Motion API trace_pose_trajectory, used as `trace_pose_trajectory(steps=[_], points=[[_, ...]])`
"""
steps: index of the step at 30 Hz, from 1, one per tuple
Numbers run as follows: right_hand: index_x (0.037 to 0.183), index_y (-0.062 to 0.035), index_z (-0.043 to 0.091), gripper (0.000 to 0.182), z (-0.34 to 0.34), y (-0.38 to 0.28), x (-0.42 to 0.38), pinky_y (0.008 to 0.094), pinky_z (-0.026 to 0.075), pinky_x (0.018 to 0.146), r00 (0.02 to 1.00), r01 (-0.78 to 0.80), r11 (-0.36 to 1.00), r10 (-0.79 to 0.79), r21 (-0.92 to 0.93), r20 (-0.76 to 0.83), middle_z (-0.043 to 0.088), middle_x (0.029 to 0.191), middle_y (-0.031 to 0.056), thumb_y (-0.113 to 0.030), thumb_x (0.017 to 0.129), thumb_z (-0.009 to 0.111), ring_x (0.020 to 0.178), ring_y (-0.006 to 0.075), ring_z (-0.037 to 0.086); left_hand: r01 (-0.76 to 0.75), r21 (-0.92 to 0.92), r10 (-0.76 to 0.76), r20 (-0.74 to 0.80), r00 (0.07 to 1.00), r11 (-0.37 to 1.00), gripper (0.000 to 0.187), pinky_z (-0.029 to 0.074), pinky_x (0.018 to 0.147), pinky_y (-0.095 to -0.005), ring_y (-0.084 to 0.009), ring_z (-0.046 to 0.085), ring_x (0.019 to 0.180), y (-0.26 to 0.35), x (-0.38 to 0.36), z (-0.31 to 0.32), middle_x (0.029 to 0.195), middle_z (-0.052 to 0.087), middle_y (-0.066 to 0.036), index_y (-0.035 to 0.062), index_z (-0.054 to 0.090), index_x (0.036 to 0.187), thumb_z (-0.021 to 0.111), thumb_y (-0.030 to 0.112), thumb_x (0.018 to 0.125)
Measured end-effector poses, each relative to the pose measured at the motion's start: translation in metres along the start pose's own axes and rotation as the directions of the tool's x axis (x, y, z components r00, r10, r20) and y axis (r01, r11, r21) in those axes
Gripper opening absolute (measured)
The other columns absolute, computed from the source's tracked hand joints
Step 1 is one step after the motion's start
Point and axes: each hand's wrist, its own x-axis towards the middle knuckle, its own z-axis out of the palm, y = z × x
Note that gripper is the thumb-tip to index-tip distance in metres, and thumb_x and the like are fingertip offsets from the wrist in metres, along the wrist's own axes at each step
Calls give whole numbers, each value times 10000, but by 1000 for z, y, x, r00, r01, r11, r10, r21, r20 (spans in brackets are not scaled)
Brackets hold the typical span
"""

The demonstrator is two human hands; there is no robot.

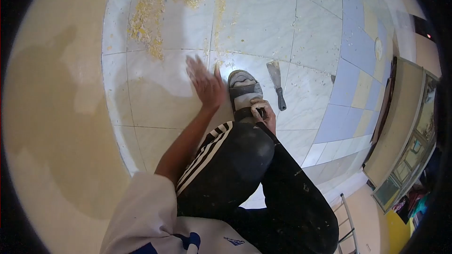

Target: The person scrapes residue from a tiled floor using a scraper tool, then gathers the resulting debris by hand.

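Note:
My left hand (205, 82) hovers over the pale floor tiles, fingers stretched out and blurred by motion; nothing shows in it. Beside it is my foot in a dusty grey sandal (243, 84). My right hand (266, 114), with whitish dust on its fingers, is curled at the ankle by the sandal's dark strap (242, 113). Something dark shows at its fingers, but I cannot make out whether it is the strap. To the right of the foot, a scraper (278, 84) with a dirty blade and dark handle lies on the tiles.
Yellow and white paint flakes (146, 26) lie heaped on the floor ahead. A beige wall (56, 113) rises close on my left. At right are blue and cream tiles (348, 84), a wood-framed glazed cabinet (405, 136) and a metal ladder-like frame (348, 221).

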Motion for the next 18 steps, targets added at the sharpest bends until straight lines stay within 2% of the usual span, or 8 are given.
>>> trace_pose_trajectory(steps=[5,8,11,13,14,15,16,18], points=[[1029,-38,695,108,0,0,-1,349,482,981,1000,-19,999,19,-42,1,693,1162,125,-124,977,731,1101,234,646,-80,150,90,-65,994,985,812,134,1278,-592,-498,133,1580,25,113,42,1668,140,-390,-110,175,1619,468,433,1092],[1022,-37,697,94,1,-5,2,349,482,983,1000,-24,1000,24,14,0,693,1160,119,-110,973,729,1107,230,645,-111,198,151,-199,968,974,834,128,1276,-597,-497,116,1585,25,194,80,1668,144,-385,-110,180,1612,485,457,1082],[1015,-36,696,82,3,-10,3,341,482,985,999,-31,999,31,16,-17,692,1160,111,-100,972,726,1109,225,642,-280,3,267,-321,909,960,827,140,1274,-597,-500,143,1578,20,263,85,1670,151,-377,-94,209,1606,527,449,1069],[1021,-41,694,80,3,-12,0,340,484,988,997,-69,997,70,42,-30,693,1164,118,-101,976,722,1107,233,644,-468,-45,451,-200,870,882,823,150,1272,-597,-491,160,1577,27,266,66,1672,159,-368,-65,219,1613,575,420,1052],[1025,-44,694,81,4,-10,-2,340,484,990,998,-50,998,51,44,-29,692,1167,119,-101,976,722,1106,235,644,-553,-77,541,-134,830,830,823,155,1271,-597,-487,168,1576,29,257,58,1673,163,-364,-50,224,1617,599,406,1044],[1029,-46,693,82,3,-8,-1,340,484,991,999,-27,999,28,42,-27,691,1170,120,-101,976,722,1106,237,644,-647,-147,645,-66,761,748,807,154,1279,-589,-428,199,1585,28,243,59,1694,214,-288,15,260,1632,652,366,1019],[1033,-48,693,83,0,-7,0,340,485,992,1000,1,999,0,33,-26,691,1173,121,-102,977,722,1106,239,644,-699,-301,750,93,655,648,802,166,1285,-579,-396,226,1584,27,220,55,1701,242,-234,62,280,1637,653,403,1014],[1046,-48,693,86,-6,-2,1,348,484,1000,999,-41,998,40,38,13,686,1184,122,-96,981,721,1128,249,641,-675,-563,878,353,324,476,803,158,1304,-554,-338,244,1590,33,162,27,1726,267,-104,181,293,1655,670,445,998]])
